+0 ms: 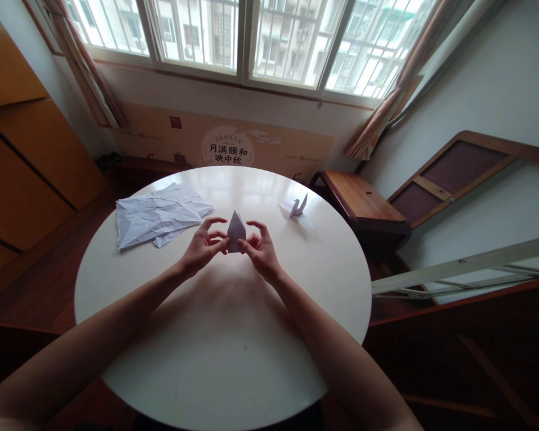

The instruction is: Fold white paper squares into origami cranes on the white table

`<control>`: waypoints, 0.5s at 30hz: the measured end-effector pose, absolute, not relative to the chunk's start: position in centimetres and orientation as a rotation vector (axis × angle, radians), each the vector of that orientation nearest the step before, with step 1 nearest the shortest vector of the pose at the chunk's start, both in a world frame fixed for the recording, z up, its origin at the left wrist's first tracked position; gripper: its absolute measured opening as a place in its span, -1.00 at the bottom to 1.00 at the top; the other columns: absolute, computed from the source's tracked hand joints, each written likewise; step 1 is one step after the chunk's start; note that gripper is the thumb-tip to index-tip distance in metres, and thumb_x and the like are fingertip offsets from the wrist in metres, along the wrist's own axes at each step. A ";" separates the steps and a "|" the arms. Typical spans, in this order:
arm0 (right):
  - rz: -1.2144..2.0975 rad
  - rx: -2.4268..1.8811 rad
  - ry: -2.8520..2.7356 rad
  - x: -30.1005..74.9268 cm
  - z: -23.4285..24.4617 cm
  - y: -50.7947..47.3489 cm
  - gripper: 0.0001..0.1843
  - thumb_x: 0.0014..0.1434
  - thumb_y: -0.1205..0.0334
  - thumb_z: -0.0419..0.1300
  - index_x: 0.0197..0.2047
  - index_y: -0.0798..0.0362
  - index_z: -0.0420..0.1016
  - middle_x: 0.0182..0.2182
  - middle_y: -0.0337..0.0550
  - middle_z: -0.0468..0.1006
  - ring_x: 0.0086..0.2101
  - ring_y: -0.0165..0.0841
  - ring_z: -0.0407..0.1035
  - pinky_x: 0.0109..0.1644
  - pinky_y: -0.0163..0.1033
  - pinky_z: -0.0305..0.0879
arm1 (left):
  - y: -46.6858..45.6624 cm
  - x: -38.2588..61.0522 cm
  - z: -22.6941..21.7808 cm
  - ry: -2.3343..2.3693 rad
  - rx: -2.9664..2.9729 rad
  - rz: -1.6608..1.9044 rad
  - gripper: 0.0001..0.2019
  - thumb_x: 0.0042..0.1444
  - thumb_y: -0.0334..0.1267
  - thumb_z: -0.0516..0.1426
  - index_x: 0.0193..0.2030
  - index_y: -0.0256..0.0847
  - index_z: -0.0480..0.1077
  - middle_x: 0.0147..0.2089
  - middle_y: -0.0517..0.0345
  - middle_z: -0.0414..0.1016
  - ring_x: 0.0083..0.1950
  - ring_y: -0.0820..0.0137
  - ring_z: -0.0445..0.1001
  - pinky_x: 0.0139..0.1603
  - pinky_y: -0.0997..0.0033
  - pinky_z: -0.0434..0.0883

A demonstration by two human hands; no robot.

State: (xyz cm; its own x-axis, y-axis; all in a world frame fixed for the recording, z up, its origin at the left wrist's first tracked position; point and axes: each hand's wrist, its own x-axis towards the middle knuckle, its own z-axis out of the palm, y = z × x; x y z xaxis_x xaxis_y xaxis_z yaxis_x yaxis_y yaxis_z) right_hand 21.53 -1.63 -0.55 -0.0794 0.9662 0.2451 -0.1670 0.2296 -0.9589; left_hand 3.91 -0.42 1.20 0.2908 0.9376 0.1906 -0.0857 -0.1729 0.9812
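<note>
In the head view, the landmark is the round white table (pixel 206 365), and the folded paper (pixel 236 232) is held over its far half, near the midline. The paper is a narrow, kite-like shape, standing with its point up and a crease running down its near face. The left hand (pixel 203 246) pinches its lower left edge, thumb in front. The right hand (pixel 261 250) grips the lower right edge in the same way, its thumb on the near face. Both index fingers are raised and curved, apart from the paper on either side. The other fingers are partly hidden, and whether the paper's bottom edge touches the table is hard to tell from here.

On the table's far left lie creased paper sheets (pixel 159 215), overlapping, their surfaces crossed by fold lines. On the table's far right stands a paper crane (pixel 297 208), well apart from the right hand. Beyond the table's far edge is a printed panel (pixel 227 146) with Chinese characters, under a barred window (pixel 287 45). A wooden cabinet (pixel 40 161) stands left of the table, and a low wooden stand (pixel 362 194) sits beyond its right side.
</note>
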 end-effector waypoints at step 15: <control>1.209 -0.868 -1.251 21.8 -0.4 -1.5 -0.50 -0.05 -0.02 0.40 -0.13 -0.02 0.33 -0.58 -0.45 0.35 -0.52 -0.46 0.32 -0.33 -0.27 0.32 | -0.2 3.7 1.7 0.796 1.454 1.116 -0.54 0.06 -0.14 0.32 0.06 -0.29 0.40 -0.20 0.03 0.54 -0.24 0.35 0.51 -0.30 0.43 0.44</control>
